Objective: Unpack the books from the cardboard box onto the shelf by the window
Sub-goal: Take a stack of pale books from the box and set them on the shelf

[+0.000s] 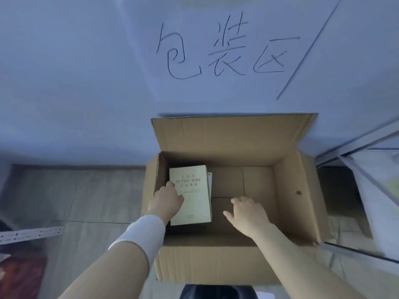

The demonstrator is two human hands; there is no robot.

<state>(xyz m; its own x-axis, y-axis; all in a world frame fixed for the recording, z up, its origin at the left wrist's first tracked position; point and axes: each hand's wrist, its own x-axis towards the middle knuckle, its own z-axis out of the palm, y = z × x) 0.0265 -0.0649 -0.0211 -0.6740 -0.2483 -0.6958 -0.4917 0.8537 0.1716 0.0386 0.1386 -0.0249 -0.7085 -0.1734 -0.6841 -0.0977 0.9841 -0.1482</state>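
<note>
Head view: one box; one pale book; two hands inside.

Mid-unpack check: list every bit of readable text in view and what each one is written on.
"包装区": large handwritten characters on the white sheet on the wall above the cardboard box.
Pale book in the box, under the left hand: several lines of printed characters on the cover, too blurred to read.
Small print near the cover's lower edge: too small to read.
No other text visible.
</note>
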